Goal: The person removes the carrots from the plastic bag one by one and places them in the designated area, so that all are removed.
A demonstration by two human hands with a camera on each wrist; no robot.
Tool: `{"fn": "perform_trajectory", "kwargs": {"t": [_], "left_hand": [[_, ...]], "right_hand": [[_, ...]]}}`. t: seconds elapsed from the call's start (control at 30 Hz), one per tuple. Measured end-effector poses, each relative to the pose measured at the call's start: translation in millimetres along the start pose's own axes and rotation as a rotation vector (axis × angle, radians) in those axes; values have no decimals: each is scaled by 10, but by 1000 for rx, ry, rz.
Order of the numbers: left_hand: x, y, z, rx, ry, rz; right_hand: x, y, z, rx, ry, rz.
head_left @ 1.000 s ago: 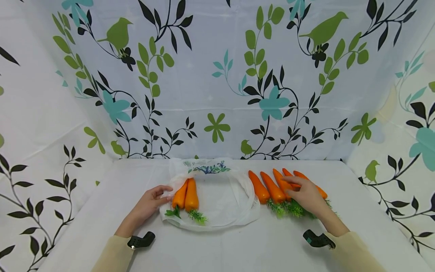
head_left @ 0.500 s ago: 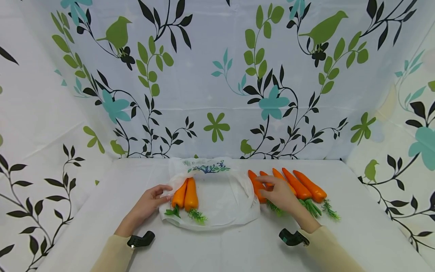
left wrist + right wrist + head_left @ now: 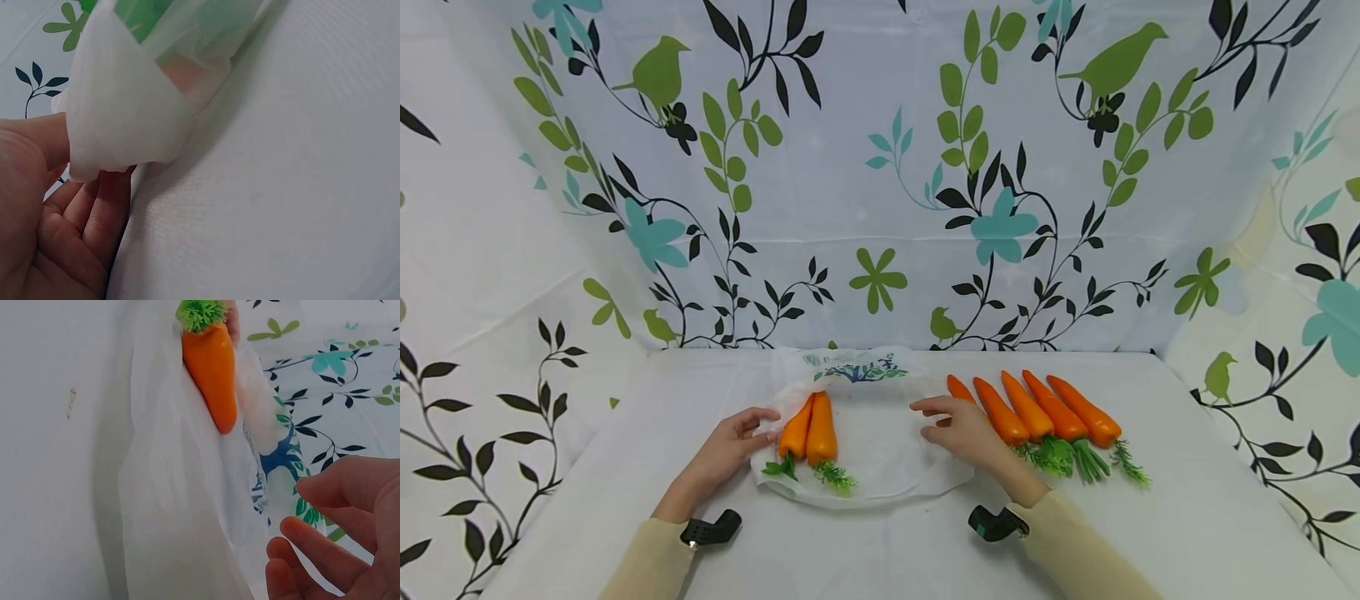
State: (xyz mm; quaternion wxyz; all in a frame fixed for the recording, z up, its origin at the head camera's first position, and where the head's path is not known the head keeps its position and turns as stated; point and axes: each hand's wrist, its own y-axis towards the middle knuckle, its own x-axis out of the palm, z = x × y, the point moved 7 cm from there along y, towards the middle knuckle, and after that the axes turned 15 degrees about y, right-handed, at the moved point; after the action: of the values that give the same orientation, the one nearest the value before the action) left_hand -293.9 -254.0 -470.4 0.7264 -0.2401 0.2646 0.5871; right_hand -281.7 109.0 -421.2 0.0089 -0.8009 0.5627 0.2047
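Observation:
A thin white plastic bag (image 3: 880, 479) with a printed tree lies on the table, its mouth spread wide. Two orange toy carrots (image 3: 823, 429) with green tops lie side by side in its left part. At the bag's left rim my left hand (image 3: 737, 440) holds the plastic between thumb and fingers; the left wrist view shows the bag's edge (image 3: 125, 119) covering the fingertips. My right hand (image 3: 966, 432) hovers at the right rim with nothing in it, fingers apart and slightly bent. It partly hides the nearest of several carrots (image 3: 1088, 414) lined up to the right.
The white-covered table (image 3: 887, 554) extends in front of the bag and to both sides. A hanging cloth (image 3: 820, 167) with leaves and birds stands behind the table's back edge. Dark camera mounts (image 3: 997, 523) sit at both wrists.
My right hand has moved left, from above the carrot row to the bag's right rim, uncovering most of the carrots. My left hand, the bag and the carrots stay where they were.

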Motion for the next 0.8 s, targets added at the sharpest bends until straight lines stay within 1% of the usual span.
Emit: {"fn": "perform_trajectory", "kwargs": {"t": [0.17,0.27,0.37,0.57,0.63,0.8], "left_hand": [[-1,7,4,2,2,-3],[-4,11,-4,-4,6,-2],[-7,15,-6,2,11,-6],[-6,14,-13,0,12,-7],[-6,15,-5,9,16,-6],[0,21,2,12,26,-4]], "right_hand": [[172,90,-1,-17,-3,-49],[267,154,-10,-6,11,-81],[355,217,-16,22,32,-109],[537,333,16,119,95,-147],[608,371,30,147,118,-154],[798,477,32,165,151,-181]]}}
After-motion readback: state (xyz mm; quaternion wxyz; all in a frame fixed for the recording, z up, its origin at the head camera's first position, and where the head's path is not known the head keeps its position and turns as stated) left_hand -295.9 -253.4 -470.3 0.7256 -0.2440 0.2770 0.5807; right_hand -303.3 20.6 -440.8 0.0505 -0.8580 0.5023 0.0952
